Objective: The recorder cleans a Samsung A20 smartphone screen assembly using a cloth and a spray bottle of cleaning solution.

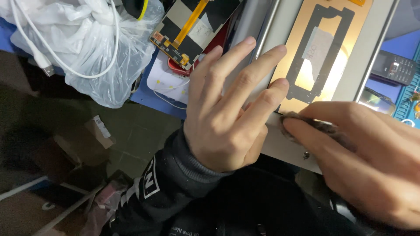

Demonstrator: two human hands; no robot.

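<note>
Blue tabletop (151, 98), seen at centre left and upper right of the frame; dark floor with scattered cardboard at lower left.

Hands, two. Left hand (229, 109), centre: flat, fingers spread, pressing down on one grey metal plate (372, 57); it grasps nothing. Dark knit sleeve (175, 183) with white lettering below it. Right hand (363, 157), lower right: fingers pinched on one brownish fuzzy pad (291, 120), held against the plate's near edge, just beside the left fingertips.

Plate, one: runs from upper centre to lower right, tilted. On it, one copper-coloured sheet (302, 26) carrying one dark rectangular frame (313, 43), with a pale paper patch inside the frame. One small dark screw or speck (306, 154) on the plate near the right hand.

Other items:
- Screen module, one (192, 26), upper centre, with one orange flex cable and a small circuit strip, lying over a red object.
- White card, one (168, 83), centre left, marked with yellow dots.
- Plastic bag, one (92, 48), white, crumpled, upper left.
- White cable, one (65, 65), looped over the bag, one plug end showing.
- Keypad phone, one (396, 67), dark, right edge.
- Teal mat (409, 109), one, partly seen, right edge.
</note>
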